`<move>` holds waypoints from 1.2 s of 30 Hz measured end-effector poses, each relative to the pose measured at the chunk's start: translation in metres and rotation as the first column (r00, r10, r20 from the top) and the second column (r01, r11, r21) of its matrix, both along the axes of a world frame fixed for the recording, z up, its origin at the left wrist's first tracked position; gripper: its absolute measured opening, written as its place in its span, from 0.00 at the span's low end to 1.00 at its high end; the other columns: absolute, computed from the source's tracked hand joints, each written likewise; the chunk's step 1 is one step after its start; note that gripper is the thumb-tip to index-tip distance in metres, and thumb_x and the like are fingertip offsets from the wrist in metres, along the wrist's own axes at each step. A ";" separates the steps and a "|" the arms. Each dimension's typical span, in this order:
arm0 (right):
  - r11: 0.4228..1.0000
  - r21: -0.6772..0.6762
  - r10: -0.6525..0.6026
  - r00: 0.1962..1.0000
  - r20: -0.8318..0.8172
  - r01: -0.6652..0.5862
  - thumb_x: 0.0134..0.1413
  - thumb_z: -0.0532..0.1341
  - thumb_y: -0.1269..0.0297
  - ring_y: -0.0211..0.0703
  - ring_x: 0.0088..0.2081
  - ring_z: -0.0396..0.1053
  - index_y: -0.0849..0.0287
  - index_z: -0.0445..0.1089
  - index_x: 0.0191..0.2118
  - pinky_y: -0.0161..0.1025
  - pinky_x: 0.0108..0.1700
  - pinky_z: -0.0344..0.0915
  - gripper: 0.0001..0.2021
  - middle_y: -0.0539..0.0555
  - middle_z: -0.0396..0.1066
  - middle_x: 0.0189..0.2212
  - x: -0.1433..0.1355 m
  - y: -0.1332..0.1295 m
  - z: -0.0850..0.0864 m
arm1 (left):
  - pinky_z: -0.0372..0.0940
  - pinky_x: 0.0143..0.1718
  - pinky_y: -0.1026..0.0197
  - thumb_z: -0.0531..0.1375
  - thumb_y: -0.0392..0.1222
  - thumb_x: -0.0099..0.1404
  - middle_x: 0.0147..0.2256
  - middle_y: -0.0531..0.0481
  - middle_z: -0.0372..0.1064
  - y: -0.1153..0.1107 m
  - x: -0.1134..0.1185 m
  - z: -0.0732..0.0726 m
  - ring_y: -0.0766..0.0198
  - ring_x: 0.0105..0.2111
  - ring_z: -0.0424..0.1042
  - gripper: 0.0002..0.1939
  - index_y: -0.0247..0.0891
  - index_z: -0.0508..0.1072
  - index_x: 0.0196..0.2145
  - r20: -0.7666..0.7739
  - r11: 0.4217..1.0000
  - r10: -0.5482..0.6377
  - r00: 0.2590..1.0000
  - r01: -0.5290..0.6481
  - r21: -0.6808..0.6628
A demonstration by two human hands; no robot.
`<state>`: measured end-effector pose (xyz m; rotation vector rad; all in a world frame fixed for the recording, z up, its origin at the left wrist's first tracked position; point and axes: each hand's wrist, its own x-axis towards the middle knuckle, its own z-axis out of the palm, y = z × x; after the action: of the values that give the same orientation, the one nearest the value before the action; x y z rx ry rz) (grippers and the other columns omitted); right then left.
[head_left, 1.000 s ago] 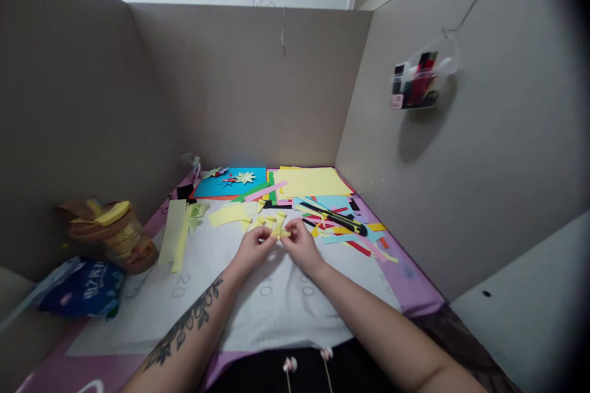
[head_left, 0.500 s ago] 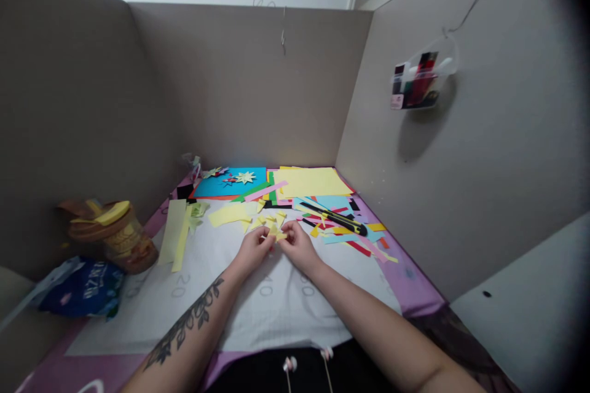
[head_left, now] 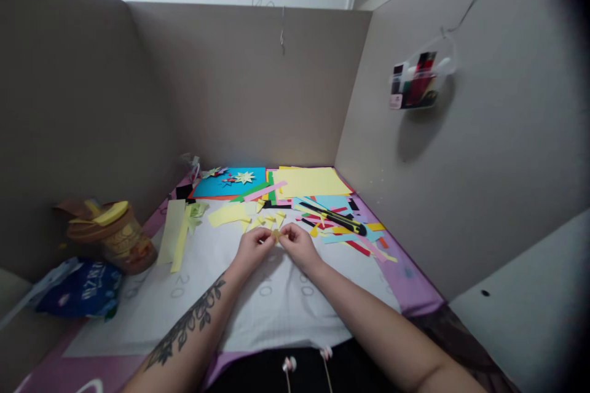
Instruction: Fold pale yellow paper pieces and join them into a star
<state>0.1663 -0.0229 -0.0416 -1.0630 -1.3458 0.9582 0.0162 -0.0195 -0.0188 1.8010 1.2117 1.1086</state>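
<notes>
A small folded yellow paper piece is pinched between my left hand and my right hand, fingertips almost meeting. Just beyond them, several folded yellow pieces lie on the white sheet. A wider pale yellow strip rests behind my left hand. To the right of my right hand, a black and yellow cutter lies across coloured paper strips. Paper stars sit on blue paper at the back left.
Yellow sheets lie at the back. On the left stand a brown cup and a blue packet, beside pale strips. Grey panels enclose the table; a clear container hangs on the right one.
The fingertips of both hands have closed in over the yellow piece, and less of it shows. Both hands otherwise stay in nearly the same place.
</notes>
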 end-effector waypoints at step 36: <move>0.931 0.360 -0.113 0.883 0.456 -0.067 0.52 0.56 0.72 0.43 0.33 0.65 0.56 0.65 0.28 0.38 0.38 0.61 0.05 0.51 0.67 0.27 0.006 -0.012 0.006 | 0.61 0.28 0.68 0.56 0.39 0.57 0.28 0.54 0.64 -0.006 -0.007 0.005 0.68 0.28 0.63 0.03 0.37 0.65 0.30 -0.072 0.987 -0.119 0.990 0.126 0.102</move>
<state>0.1723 -0.0350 -0.0356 -1.0504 -1.8223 0.4021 0.0093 -0.0257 -0.0133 1.9792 1.0809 1.0690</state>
